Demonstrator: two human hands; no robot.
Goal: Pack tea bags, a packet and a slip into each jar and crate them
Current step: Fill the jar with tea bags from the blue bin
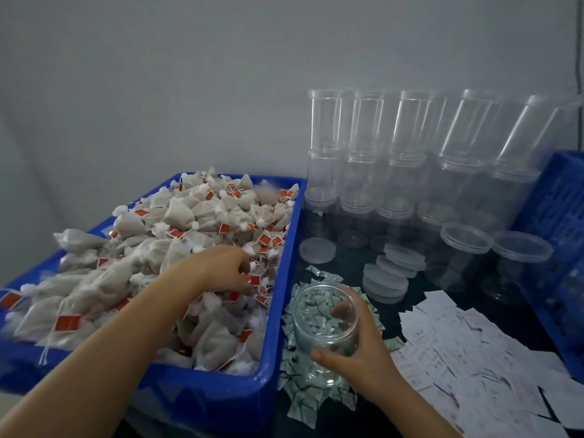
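Blue bin [286,267] heaped with tea bags [196,222] under left hand's [221,268] curled grip; right hand [357,346] around empty jar [325,327].

The left hand [221,268] reaches toward one o'clock, palm down, fingers curled into a pinching grip, while the right hand [357,349] — forearm entering from five o'clock — wraps thumb and fingers in a round grip.

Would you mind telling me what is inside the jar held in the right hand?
The jar in the right hand looks empty. The small greenish packets seen through its clear wall lie on the table beneath it. The fingers hide part of its far side.
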